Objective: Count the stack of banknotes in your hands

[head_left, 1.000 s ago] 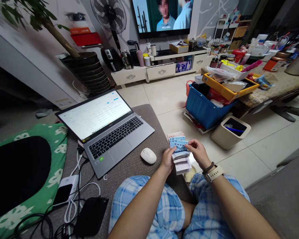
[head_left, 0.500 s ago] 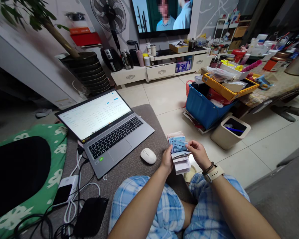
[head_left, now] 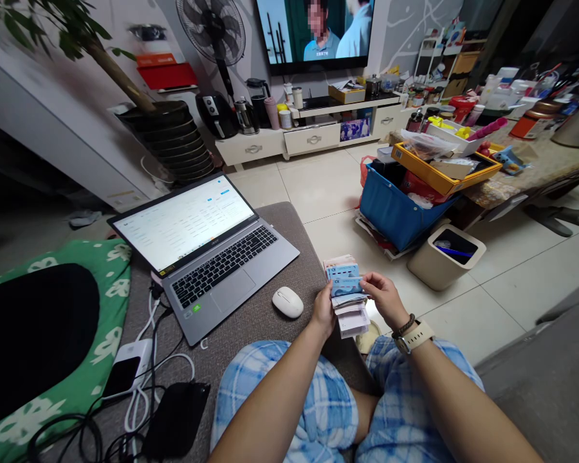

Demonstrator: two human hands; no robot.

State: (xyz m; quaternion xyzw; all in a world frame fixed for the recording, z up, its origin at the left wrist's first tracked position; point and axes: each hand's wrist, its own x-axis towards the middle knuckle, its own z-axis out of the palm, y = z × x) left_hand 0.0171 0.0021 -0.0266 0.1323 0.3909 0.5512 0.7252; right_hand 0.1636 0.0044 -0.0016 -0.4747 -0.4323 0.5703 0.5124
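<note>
A thick stack of banknotes (head_left: 353, 321) is gripped at its left side by my left hand (head_left: 323, 310), over the edge of the grey seat. White and pale notes fold down toward me, while blue and pinkish ones stand at the far side. My right hand (head_left: 383, 297), with a beige-strapped watch on its wrist, pinches the right edge of a blue banknote (head_left: 347, 286) at the front of the blue ones. To the left of my left hand lies a white mouse (head_left: 287, 302), untouched. My left fingertips are partly hidden by the stack.
An open laptop (head_left: 234, 286) rests on the grey seat, with cables and a black pouch (head_left: 176, 419) nearer. Beyond my right hand stand a beige bin (head_left: 437, 267) and a loaded blue box (head_left: 390, 209). A cluttered table (head_left: 554, 151) is at right.
The blue banknote in my right fingers has shifted from slanted to nearly level, showing more of the blue note behind it. Both hands stay almost in place.
</note>
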